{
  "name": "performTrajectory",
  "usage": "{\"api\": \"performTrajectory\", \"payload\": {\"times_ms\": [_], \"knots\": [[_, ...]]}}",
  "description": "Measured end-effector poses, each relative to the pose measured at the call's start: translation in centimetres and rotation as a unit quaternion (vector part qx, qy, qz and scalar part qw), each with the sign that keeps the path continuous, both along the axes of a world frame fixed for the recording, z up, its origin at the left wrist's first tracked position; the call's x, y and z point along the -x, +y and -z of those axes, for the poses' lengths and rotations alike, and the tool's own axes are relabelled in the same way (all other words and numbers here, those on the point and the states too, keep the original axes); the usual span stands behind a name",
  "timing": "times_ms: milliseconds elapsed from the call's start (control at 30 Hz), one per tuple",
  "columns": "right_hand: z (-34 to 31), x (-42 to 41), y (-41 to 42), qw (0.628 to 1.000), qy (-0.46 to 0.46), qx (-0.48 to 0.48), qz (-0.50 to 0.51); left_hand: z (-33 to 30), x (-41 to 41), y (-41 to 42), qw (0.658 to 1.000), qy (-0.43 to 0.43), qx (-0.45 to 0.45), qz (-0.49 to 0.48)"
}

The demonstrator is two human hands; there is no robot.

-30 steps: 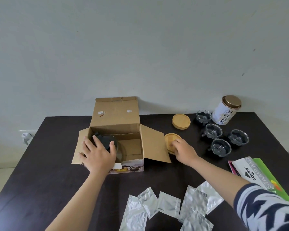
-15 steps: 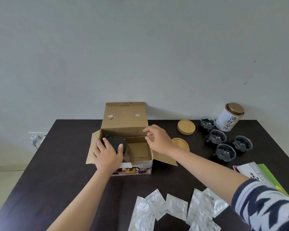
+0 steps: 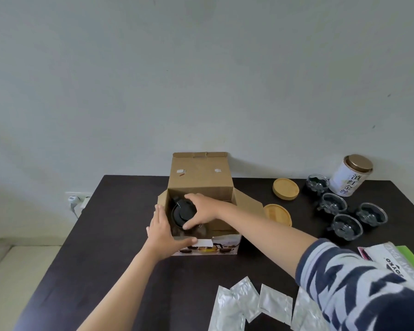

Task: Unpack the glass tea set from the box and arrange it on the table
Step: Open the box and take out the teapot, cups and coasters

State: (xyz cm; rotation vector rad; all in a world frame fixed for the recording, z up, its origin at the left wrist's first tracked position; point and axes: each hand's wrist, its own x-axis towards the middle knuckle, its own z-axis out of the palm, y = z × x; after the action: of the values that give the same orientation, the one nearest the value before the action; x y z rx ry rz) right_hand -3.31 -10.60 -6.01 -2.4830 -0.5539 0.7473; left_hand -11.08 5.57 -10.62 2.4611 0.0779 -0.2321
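Observation:
An open cardboard box [image 3: 201, 180] stands on the dark table [image 3: 110, 235], lid up against the wall. Inside its left part sits a glass teapot with a black lid [image 3: 181, 212]. My right hand [image 3: 201, 209] reaches into the box and grips the teapot's lid from above. My left hand [image 3: 163, 237] holds the box's front left corner, thumb along the front rim. Right of the box lie two round bamboo coasters [image 3: 285, 188] [image 3: 279, 213] and several small glass cups [image 3: 334, 203].
A white tea tin with a gold lid [image 3: 350, 176] stands at the back right. Several silver foil sachets [image 3: 249, 304] lie at the near edge. A white packet and a green pad [image 3: 397, 259] sit at the right. A wall socket [image 3: 78, 199] is left of the table.
My right hand left the coaster, crossed over the box flap and took hold of the teapot lid. My left hand slid off the teapot onto the box's front corner.

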Motion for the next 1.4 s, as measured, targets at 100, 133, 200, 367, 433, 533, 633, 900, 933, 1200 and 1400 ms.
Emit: {"api": "performTrajectory", "payload": {"times_ms": [100,133,200,367,433,533,633,900,933,1200,1400], "knots": [[0.2,0.0,1.0,1.0,0.0,0.017,0.015,0.5,-0.2,0.3,1.0,0.007,0.025,0.004],[0.4,0.1,1.3,0.999,-0.005,0.027,0.016,0.5,-0.2,0.4,0.999,0.008,0.032,0.005],[0.7,0.1,1.9,0.999,-0.017,0.035,0.024,0.6,-0.2,0.5,0.999,0.004,0.048,0.002],[0.8,0.3,2.1,0.997,-0.053,0.029,0.04,0.9,-0.2,0.7,0.998,-0.006,0.068,0.003],[1.0,0.4,2.0,0.997,-0.054,0.029,0.04,1.1,-0.3,0.8,0.997,-0.012,0.071,-0.001],[1.2,0.7,2.2,0.996,-0.066,0.029,0.049,1.3,-0.4,0.9,0.997,-0.01,0.071,-0.002],[0.9,0.7,1.9,0.995,-0.075,0.023,0.062,1.2,-0.3,0.8,0.998,-0.015,0.063,0.0],[-5.4,0.3,-1.9,0.994,-0.073,-0.039,0.069,0.6,-0.2,0.6,0.999,0.004,0.047,0.005],[-6.4,0.3,-2.6,0.994,-0.075,-0.045,0.071,0.7,-0.2,0.6,0.999,0.003,0.047,0.003],[-11.0,0.6,-9.4,0.974,-0.1,-0.128,0.16,0.1,-0.2,0.4,0.998,0.001,0.064,0.019],[-11.5,1.2,-12.8,0.959,-0.084,-0.128,0.24,-0.9,-1.5,-0.1,0.997,-0.01,-0.047,-0.053]]}}
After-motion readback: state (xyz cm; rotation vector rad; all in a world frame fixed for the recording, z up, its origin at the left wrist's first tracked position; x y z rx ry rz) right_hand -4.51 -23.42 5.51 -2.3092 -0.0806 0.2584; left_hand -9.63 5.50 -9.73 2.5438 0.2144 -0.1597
